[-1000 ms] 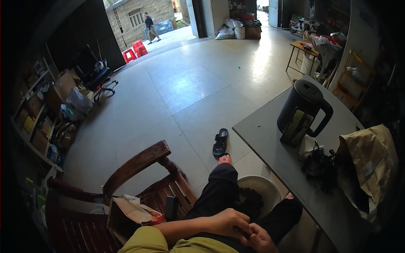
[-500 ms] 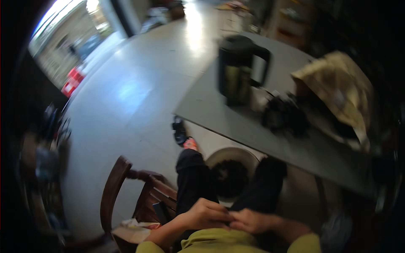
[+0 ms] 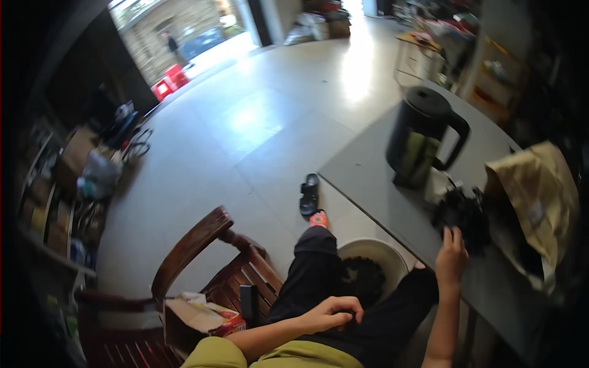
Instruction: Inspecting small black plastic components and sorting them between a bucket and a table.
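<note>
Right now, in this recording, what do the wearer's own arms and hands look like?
The left hand and right hand are ungloved, each with a slim, bare forearm showing no cuff or wristband. On the left arm, a plain yellow-green sleeve ends near the elbow; the right sleeve is out of view. Blur hides any finer markings.

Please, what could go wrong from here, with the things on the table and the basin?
The right hand is at the black tangled pile on the table; a pull might drag extra pieces along. The phone-like device leans against the dark kettle near that pile, so a bump could topple it. The basin sits between the legs; a shifting leg might knock it.
</note>
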Demonstrator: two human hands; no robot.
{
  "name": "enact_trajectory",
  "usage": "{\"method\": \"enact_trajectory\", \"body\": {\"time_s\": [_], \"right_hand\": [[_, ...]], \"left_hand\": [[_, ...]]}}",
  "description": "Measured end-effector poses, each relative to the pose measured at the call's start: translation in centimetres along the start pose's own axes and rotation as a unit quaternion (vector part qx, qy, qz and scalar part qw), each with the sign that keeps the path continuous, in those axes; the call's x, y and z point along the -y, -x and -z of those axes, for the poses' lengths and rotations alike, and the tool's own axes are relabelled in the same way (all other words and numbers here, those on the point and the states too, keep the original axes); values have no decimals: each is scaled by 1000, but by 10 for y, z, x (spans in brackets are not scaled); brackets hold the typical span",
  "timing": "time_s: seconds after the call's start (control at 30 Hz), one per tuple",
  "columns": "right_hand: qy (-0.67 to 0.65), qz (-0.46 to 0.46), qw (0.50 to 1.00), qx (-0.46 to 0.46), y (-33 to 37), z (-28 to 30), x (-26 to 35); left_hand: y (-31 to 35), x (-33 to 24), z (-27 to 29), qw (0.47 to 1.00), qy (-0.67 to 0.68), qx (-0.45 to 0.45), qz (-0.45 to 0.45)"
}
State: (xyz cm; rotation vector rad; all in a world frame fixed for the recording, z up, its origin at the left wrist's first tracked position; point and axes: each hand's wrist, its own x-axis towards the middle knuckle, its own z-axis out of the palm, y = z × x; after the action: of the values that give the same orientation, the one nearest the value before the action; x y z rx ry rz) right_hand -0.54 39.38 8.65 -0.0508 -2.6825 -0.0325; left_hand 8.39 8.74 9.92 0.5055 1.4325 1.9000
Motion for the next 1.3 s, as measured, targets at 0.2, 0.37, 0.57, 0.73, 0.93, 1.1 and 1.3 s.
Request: {"method": "enact_trajectory", "body": {"time_s": [0.2, 0.37, 0.57, 0.73, 0.93, 1.1, 1.3], "right_hand": [[-98, 6, 995, 34, -15, -8, 2], [-467, -231, 853, 10, -37, -7, -35], [-653, -219, 712, -140, -50, 16, -54], [-809, -89, 555, 175, 6, 68, 38], [-815, -113, 373, 428, 74, 65, 97], [-855, -180, 342, 346, 95, 59, 111], [-700, -201, 655, 200, 101, 82, 142]], "left_hand": [[6, 8, 4, 999, -3, -46, 0], [-4, 12, 2, 993, 65, -78, 54], [-3, 6, 1, 992, 109, -64, 21], [-17, 4, -3, 972, -73, -165, -148], [-13, -14, -8, 977, -79, -76, -185], [-9, -13, -6, 962, -143, -131, -193], [-9, -5, -21, 976, -117, -141, -116]]}}
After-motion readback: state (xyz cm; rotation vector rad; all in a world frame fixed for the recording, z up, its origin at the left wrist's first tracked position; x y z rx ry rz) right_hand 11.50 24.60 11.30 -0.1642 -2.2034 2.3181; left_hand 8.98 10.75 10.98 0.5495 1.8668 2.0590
